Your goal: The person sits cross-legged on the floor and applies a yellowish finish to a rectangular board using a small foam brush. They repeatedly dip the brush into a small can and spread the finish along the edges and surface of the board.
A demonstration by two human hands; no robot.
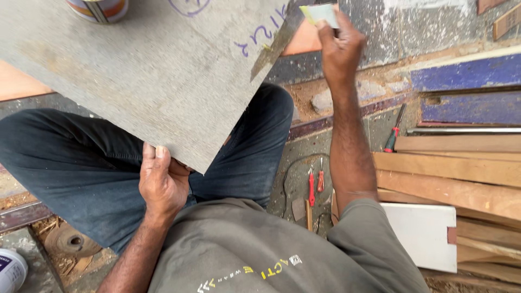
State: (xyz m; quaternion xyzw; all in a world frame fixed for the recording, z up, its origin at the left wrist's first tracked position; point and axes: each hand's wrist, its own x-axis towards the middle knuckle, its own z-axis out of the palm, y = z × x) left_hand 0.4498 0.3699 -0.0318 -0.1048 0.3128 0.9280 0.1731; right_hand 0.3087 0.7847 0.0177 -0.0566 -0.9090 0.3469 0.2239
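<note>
A large grey board (141, 70) with blue handwriting near its far edge lies tilted over my lap. My left hand (161, 182) grips the board's near corner, thumb underneath and fingers curled over the edge. My right hand (339, 46) is raised at the board's far right edge and pinches a small pale yellow-green card or scraper (321, 13). A dark glue-like smear (277, 46) runs along that board edge just left of the card. My legs in dark trousers (81, 163) are under the board.
A tin can (100, 8) stands on the board's far side. Wooden planks (456, 173) and a white panel (423, 233) are stacked at right. Red-handled screwdrivers (312, 187) and a green-red one (393, 135) lie on the dusty floor. A white container (10, 268) sits bottom left.
</note>
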